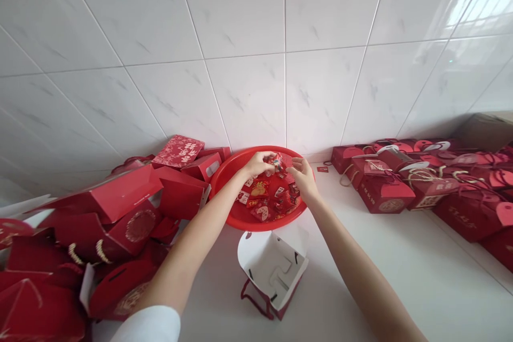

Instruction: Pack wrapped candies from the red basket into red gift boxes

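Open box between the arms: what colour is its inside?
The open box is white inside (head view).

Forearms [212, 235] partly hide a red basket [224, 181], most print on its packets [259, 190] too small to read, while the left edge crops heaped boxes [36, 307].

Indoor workspace | marbled wall tiles [244, 10] | white counter [417, 267] | red boxes [380, 195]

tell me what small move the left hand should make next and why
Probably carry the small wrapped packet to the open box and lower it in. The left hand appears to pinch that packet above the red basket, and the box stands just on the near side, its white inside facing up.
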### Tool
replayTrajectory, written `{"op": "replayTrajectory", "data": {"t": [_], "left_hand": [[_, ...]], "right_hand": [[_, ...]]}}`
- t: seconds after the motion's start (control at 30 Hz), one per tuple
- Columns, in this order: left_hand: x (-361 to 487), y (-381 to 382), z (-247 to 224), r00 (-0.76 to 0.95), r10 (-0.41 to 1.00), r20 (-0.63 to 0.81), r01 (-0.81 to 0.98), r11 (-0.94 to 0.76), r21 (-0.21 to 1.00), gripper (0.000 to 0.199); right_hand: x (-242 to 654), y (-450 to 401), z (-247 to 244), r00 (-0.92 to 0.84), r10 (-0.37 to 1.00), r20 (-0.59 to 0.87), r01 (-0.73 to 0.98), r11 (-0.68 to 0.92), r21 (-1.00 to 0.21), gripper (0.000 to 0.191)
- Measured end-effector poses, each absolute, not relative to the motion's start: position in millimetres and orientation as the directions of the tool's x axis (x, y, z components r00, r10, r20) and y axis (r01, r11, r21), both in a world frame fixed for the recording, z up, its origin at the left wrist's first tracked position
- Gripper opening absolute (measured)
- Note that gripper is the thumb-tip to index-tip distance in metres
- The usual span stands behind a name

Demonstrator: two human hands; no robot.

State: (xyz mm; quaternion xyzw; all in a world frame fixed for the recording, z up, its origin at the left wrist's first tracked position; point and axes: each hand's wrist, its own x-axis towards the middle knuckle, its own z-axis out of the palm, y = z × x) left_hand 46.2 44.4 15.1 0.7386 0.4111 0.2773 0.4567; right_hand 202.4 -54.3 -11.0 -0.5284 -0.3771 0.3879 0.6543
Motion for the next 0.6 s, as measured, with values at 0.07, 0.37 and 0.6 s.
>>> {"op": "replayTrajectory", "data": {"t": [0.07, 0.37, 0.6], "left_hand": [[41, 48, 15, 0.473, 0.881, -0.015, 0.375, -0.186, 0.908, 0.053], [22, 72, -7, 0.278, 0.960, 0.034, 0.757, -0.241, 0.607, 0.043], [28, 63, -22, 0.383, 0.912, -0.144, 0.832, -0.273, 0.484, 0.053]], "right_hand": [[202, -53, -13, 0.425, 0.901, 0.089, -0.097, 0.144, -0.985, 0.037], [202, -54, -12, 0.437, 0.893, 0.109, -0.095, 0.166, -0.981, 0.035], [202, -57, -8, 0.417, 0.904, 0.097, -0.119, 0.161, -0.980, 0.034]]}}
